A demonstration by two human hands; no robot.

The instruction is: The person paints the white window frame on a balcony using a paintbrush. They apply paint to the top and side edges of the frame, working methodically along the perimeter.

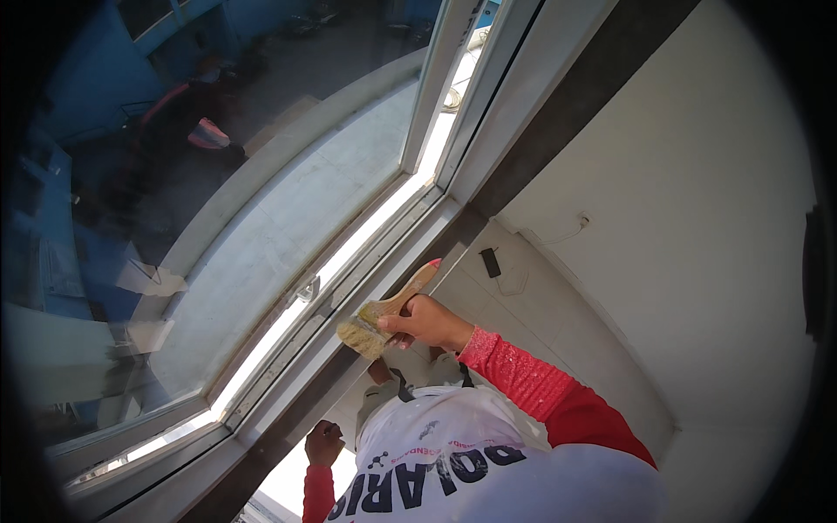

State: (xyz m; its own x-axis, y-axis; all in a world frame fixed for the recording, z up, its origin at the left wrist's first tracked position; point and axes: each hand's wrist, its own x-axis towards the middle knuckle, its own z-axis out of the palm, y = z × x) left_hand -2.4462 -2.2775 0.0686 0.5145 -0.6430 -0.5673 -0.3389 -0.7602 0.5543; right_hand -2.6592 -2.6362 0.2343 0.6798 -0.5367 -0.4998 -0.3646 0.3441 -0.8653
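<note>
A wide paintbrush (pixel 397 305) is gripped in my right hand (pixel 425 322), fingers wrapped around it near the base of the wooden handle. Its pale, dusty bristles point left and down, by the dark inner edge of the window sill (pixel 349 327). The handle, red at its tip, slants up to the right. Whether the bristles touch the sill I cannot tell. My left hand (pixel 324 442) hangs lower left, in shadow, beside my body, with its fingers curled closed. Anything inside them is hidden.
A sliding window (pixel 288 235) with a metal frame and track (pixel 336 301) runs diagonally along my left. A pale wall (pixel 689 209) rises at the right. On the tiled floor (pixel 523 305) lie a black object (pixel 490 262) and a thin cable.
</note>
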